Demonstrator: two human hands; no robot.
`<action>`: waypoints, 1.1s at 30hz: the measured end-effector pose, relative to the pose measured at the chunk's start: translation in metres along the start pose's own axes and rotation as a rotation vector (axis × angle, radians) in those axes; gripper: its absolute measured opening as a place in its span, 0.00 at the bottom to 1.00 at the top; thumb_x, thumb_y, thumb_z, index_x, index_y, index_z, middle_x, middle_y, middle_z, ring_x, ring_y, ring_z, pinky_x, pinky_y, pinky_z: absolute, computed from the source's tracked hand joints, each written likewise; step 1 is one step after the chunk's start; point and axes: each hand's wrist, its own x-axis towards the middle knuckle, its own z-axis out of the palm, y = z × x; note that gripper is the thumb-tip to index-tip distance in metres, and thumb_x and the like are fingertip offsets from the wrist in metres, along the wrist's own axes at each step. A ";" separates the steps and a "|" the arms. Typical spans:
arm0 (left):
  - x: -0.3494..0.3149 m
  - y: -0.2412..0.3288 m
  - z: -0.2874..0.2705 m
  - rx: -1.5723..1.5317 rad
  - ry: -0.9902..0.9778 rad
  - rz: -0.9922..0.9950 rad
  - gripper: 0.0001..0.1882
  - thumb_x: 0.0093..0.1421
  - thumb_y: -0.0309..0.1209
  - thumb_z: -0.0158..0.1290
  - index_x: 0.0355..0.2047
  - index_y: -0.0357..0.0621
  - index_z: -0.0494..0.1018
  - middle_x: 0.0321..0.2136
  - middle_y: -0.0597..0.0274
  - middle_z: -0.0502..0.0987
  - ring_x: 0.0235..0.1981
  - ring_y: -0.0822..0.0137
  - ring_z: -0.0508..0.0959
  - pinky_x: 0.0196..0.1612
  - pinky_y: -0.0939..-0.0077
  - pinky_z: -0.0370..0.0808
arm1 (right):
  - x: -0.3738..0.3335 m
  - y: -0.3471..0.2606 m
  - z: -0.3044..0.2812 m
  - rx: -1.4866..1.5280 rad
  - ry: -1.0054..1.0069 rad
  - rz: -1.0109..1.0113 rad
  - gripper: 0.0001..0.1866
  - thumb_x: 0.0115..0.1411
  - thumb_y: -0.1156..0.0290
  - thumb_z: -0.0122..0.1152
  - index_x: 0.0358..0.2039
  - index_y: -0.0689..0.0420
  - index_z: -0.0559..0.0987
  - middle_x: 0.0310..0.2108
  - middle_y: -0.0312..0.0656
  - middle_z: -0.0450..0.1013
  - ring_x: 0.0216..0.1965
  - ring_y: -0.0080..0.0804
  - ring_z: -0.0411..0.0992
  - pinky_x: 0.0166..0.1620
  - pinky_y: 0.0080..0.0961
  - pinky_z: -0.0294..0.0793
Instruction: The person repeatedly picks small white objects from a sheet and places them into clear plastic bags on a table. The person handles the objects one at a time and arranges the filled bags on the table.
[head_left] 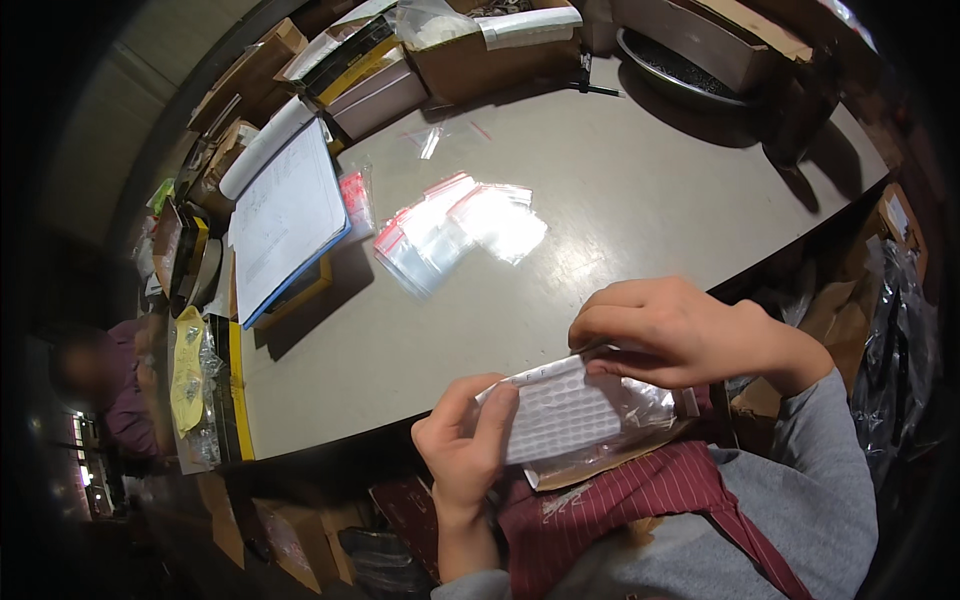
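Observation:
A white sheet of small round stickers (pixel 565 415), in rows, is held tilted in front of my body, near the table's front edge. My left hand (pixel 465 430) grips its left side, with the thumb across the front. My right hand (pixel 665 335) is closed at the sheet's upper right edge, fingers bent and thumb against the front; whether a single sticker is between the fingertips cannot be made out. Beneath the sheet, a small open cardboard box (pixel 590 468) lined with clear plastic rests against my striped maroon apron.
Clear zip bags with red strips (pixel 455 230) lie mid-table. Left of them, a blue clipboard with papers (pixel 290 220) leans on boxes. A cardboard box (pixel 490 55), a pen (pixel 598 90) and a metal bowl of dark parts (pixel 680 75) are at the back. Another person (pixel 125 390) sits far left.

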 end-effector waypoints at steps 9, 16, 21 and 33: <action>0.008 -0.013 0.005 -0.035 0.079 0.002 0.06 0.65 0.24 0.60 0.37 0.31 0.77 0.23 0.75 0.73 0.23 0.87 0.65 0.26 0.90 0.57 | 0.020 0.008 0.024 -0.532 0.281 -0.206 0.15 0.42 0.74 0.63 0.32 0.60 0.72 0.29 0.43 0.66 0.31 0.41 0.69 0.37 0.33 0.73; 0.033 -0.014 0.005 -0.122 0.103 -0.053 0.07 0.64 0.24 0.61 0.37 0.31 0.79 0.20 0.73 0.76 0.23 0.85 0.69 0.26 0.87 0.64 | 0.036 0.015 0.025 -0.769 0.290 -0.278 0.10 0.44 0.73 0.59 0.29 0.58 0.72 0.27 0.40 0.64 0.29 0.36 0.69 0.34 0.30 0.73; 0.055 -0.019 0.000 -0.108 0.126 -0.072 0.08 0.66 0.28 0.60 0.36 0.33 0.79 0.17 0.72 0.74 0.21 0.84 0.67 0.24 0.83 0.62 | 0.064 0.031 -0.007 -0.325 0.188 -0.070 0.07 0.53 0.73 0.61 0.33 0.59 0.76 0.31 0.46 0.72 0.34 0.45 0.75 0.37 0.39 0.75; 0.053 -0.027 -0.007 -0.016 0.127 -0.051 0.10 0.65 0.32 0.62 0.37 0.36 0.80 0.13 0.70 0.67 0.17 0.81 0.63 0.21 0.79 0.59 | 0.137 0.106 -0.037 -0.569 -0.017 0.465 0.20 0.58 0.61 0.69 0.39 0.64 0.75 0.34 0.54 0.78 0.38 0.56 0.76 0.42 0.47 0.73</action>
